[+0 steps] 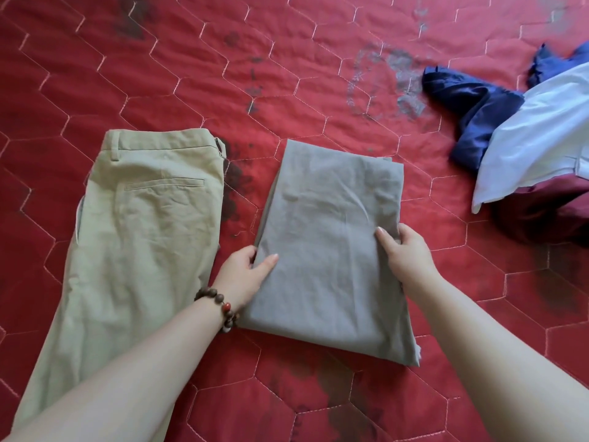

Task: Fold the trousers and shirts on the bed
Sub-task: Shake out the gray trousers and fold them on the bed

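Grey folded trousers [328, 244] lying mid-bed beside the khaki trousers [134, 224], pinched at opposite side edges by left hand [245, 275] and right hand [404, 253]; soft, light cloth, probably best lifted by those edges.

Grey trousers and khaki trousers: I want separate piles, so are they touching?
Apart. The head view shows a strip of red bedspread between the grey trousers and the khaki trousers.

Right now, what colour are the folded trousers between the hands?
Grey, seen in the head view.
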